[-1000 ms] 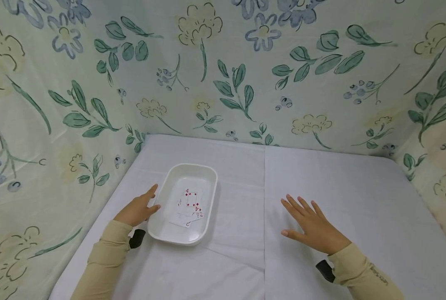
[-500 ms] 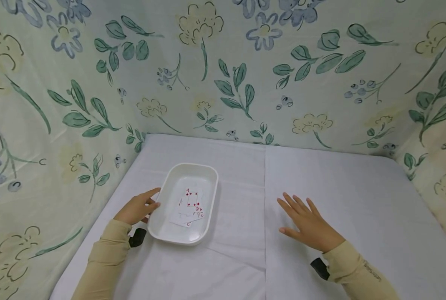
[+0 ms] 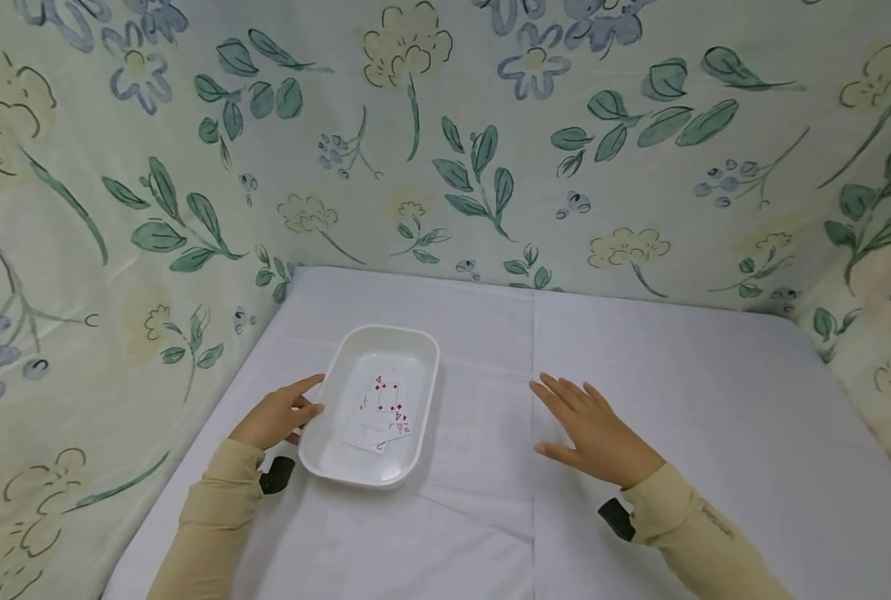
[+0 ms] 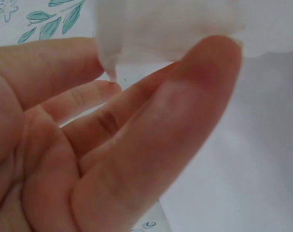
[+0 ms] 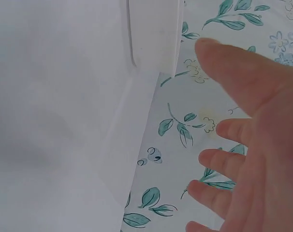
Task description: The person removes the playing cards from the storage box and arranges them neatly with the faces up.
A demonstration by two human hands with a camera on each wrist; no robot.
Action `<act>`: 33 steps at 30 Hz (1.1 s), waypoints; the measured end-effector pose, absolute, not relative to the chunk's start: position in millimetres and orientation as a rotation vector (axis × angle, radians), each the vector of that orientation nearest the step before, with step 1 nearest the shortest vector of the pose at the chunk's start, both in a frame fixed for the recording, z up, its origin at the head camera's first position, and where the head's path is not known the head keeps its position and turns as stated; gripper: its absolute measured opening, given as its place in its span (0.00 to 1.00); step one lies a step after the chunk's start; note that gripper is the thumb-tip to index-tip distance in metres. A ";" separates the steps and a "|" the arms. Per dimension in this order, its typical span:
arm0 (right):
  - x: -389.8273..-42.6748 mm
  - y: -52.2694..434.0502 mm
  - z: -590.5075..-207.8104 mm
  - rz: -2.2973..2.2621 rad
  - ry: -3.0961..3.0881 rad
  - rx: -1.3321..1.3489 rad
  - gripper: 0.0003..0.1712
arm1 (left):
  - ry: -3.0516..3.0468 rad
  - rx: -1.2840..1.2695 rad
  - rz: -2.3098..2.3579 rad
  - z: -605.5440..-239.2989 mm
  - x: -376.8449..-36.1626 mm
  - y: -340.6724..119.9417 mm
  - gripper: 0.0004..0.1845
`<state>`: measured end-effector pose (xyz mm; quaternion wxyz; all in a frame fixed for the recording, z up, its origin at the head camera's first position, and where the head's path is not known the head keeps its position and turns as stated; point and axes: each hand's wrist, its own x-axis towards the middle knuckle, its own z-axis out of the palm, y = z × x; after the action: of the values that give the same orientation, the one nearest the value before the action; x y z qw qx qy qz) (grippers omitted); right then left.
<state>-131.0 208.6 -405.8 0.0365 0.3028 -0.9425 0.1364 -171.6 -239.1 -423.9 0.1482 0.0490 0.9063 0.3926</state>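
Observation:
A white rectangular tray (image 3: 388, 330) rests on the white cloth, left of centre. Inside it lies a small pile of playing cards, the four of diamonds (image 3: 388, 397) face up on top. My left hand (image 3: 274, 418) grips the tray's left side with bent fingers and thumb. In the left wrist view, my thumb (image 4: 156, 130) and fingertips meet the pale tray wall (image 4: 170, 29). My right hand (image 3: 595, 433) hovers to the right of the tray, fingers extended and holding nothing. The right wrist view shows its spread fingers apart from the tray's side (image 5: 156, 38).
A table with a white cloth (image 3: 685, 375) lies beneath, creased by a fold line right of the tray. Floral curtains (image 3: 490, 217) rise behind it and along both sides. Each wrist bears a black camera, such as the right one (image 3: 616, 518).
My left fingers have bent in against the tray's left rim. My right hand has moved left, nearer to the tray. The tray and cards keep their place on the cloth.

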 end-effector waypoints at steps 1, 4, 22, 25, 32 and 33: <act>-132.0 205.9 -404.1 0.427 -2.887 0.939 0.45 | 2.606 0.143 1.127 -423.3 -171.6 -238.7 0.30; -135.0 197.8 -400.3 0.449 -2.889 0.960 0.46 | 2.603 0.142 1.124 -421.6 -171.8 -236.9 0.30; -173.2 114.2 -377.1 0.499 -2.809 1.165 0.45 | 2.584 0.140 1.120 -421.4 -172.9 -239.9 0.31; -178.5 96.0 -372.6 0.449 -2.818 1.212 0.46 | 2.577 0.136 1.129 -422.4 -173.2 -239.8 0.31; -187.7 62.1 -363.8 0.362 -2.858 1.280 0.47 | 2.545 0.154 1.168 -423.9 -175.0 -242.4 0.32; -189.3 57.9 -363.1 0.352 -2.862 1.286 0.47 | 2.537 0.161 1.178 -424.0 -175.0 -243.4 0.32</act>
<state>-189.3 57.9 -363.1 -0.0078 0.4073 -0.9064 0.1114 -175.0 -243.4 -424.0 0.1693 0.0567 0.8924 0.4144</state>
